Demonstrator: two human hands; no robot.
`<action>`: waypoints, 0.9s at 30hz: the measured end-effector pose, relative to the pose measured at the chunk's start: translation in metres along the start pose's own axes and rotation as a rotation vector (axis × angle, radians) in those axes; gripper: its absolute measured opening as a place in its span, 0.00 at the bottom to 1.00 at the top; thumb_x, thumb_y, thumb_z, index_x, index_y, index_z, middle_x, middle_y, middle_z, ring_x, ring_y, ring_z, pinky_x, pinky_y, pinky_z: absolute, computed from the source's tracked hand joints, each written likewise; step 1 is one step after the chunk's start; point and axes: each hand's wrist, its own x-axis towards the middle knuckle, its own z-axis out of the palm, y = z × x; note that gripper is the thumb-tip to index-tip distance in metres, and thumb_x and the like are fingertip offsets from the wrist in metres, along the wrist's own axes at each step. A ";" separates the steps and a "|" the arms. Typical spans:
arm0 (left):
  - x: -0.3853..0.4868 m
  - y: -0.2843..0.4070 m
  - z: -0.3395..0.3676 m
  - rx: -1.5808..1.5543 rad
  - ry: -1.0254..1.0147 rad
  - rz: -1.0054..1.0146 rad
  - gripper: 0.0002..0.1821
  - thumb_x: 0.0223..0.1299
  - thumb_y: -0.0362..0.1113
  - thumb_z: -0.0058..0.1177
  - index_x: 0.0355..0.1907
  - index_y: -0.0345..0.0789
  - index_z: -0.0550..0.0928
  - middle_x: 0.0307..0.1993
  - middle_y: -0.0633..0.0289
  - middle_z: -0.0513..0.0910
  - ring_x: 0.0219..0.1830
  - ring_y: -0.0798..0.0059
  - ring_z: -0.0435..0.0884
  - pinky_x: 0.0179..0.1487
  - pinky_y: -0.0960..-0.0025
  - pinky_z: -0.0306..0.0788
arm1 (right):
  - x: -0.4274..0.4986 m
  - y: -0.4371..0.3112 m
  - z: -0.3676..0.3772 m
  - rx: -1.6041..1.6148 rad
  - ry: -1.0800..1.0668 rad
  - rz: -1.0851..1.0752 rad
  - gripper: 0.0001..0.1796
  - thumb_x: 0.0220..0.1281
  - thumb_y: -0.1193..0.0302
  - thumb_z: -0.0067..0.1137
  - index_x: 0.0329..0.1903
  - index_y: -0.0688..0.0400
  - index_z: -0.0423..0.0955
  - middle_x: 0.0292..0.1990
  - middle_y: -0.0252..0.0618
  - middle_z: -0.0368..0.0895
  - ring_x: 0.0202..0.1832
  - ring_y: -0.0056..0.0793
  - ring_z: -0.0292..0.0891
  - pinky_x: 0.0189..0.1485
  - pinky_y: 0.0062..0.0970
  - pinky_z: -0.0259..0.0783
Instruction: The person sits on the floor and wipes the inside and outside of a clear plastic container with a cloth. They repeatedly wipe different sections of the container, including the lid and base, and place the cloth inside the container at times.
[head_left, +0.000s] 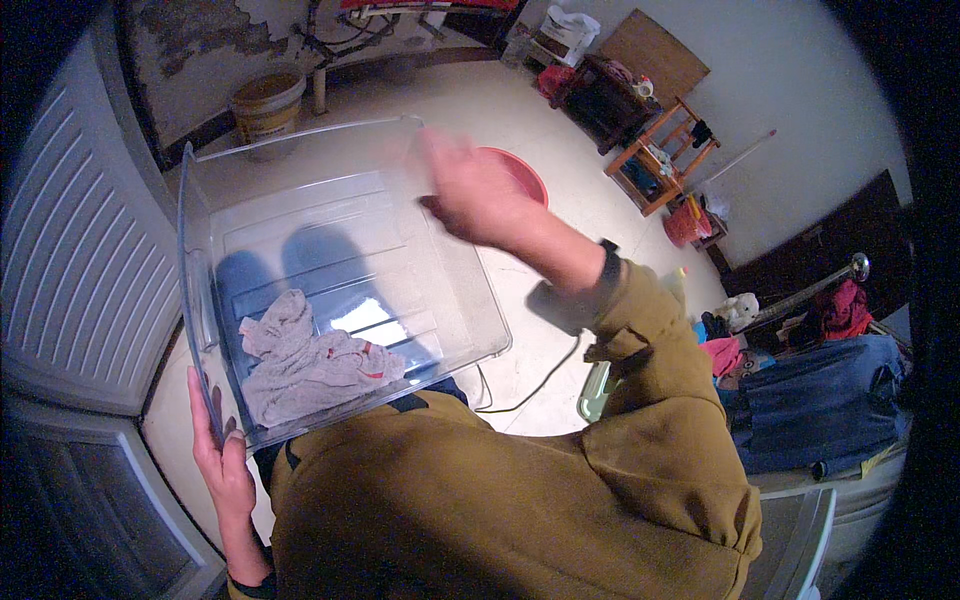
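A clear plastic drawer (450, 300) is held up in front of my body. My left hand (225, 457) grips its near left edge, thumb on the inner side and fingers outside. A crumpled light grey cloth (315, 375) with red marks lies in the drawer's near left corner. Over the drawer's far right corner is my right hand (465, 187), blurred by motion; whether it touches the rim or holds anything, I cannot tell. Under and beyond that hand, a red basin (525, 174) stands on the floor, partly hidden.
White louvred panel (90, 247) at the left. A bucket (268, 105) stands beyond the drawer. Wooden stool frame (660, 161), dark cabinet (607, 101) and red bucket (686, 223) are along the right wall. Denim clothing (825, 397) hangs at the right. A cable (551, 371) runs across the floor.
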 end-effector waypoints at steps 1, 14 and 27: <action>0.000 0.000 -0.001 0.013 0.010 0.013 0.45 0.44 0.21 0.33 0.74 0.32 0.53 0.74 0.50 0.54 0.75 0.59 0.54 0.76 0.56 0.47 | -0.009 0.018 0.003 -0.086 0.117 0.085 0.35 0.59 0.63 0.62 0.62 0.65 0.56 0.51 0.59 0.74 0.53 0.57 0.71 0.56 0.47 0.70; 0.002 -0.011 -0.033 0.075 0.009 -0.010 0.44 0.45 0.22 0.35 0.74 0.31 0.55 0.73 0.51 0.56 0.75 0.61 0.55 0.76 0.57 0.47 | -0.049 0.020 0.097 1.193 -0.401 0.310 0.24 0.70 0.69 0.50 0.61 0.71 0.59 0.42 0.51 0.77 0.35 0.35 0.82 0.36 0.33 0.82; 0.021 -0.062 -0.071 0.208 0.031 0.017 0.39 0.54 0.25 0.41 0.73 0.30 0.56 0.74 0.51 0.55 0.76 0.62 0.52 0.76 0.60 0.47 | -0.028 -0.042 0.105 0.687 -0.187 0.231 0.39 0.67 0.57 0.56 0.70 0.69 0.52 0.60 0.56 0.70 0.51 0.36 0.76 0.52 0.32 0.74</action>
